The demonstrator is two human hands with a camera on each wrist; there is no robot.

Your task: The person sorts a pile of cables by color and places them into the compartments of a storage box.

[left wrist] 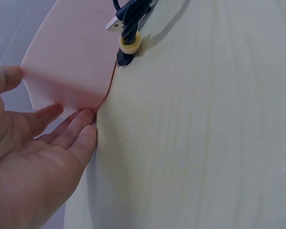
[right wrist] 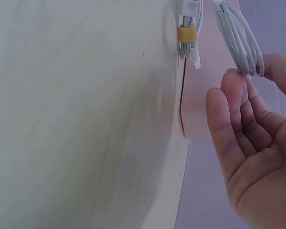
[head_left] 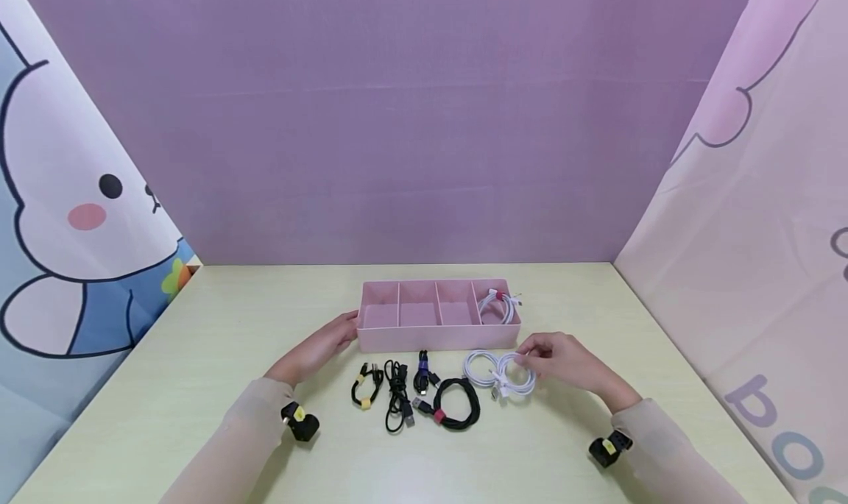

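A pink four-section box (head_left: pixel 437 338) stands on the table, a white coiled cable (head_left: pixel 506 309) in its rightmost section. The left hand (head_left: pixel 321 349) touches the box's left end; in the left wrist view the fingertips of that hand (left wrist: pixel 47 143) rest against the pink wall (left wrist: pixel 71 57), fingers relaxed. In front of the box's right end, the right hand (head_left: pixel 573 364) pinches a coiled white cable (head_left: pixel 523 384) between thumb and fingertips. The right wrist view has this hand (right wrist: pixel 257 148) holding the coil (right wrist: pixel 238 43) off the table, beside another white cable with a yellow tie (right wrist: pixel 187 34).
Before the box lie several black cables: one with yellow ties (head_left: pixel 366 402), a long bundle (head_left: pixel 397 397), one with a blue tie (head_left: pixel 422 375) and a round coil with a red tie (head_left: pixel 473 416). A second white coil (head_left: pixel 469 368) is left of the pinched one. Purple cloth (head_left: pixel 411 121) hangs behind.
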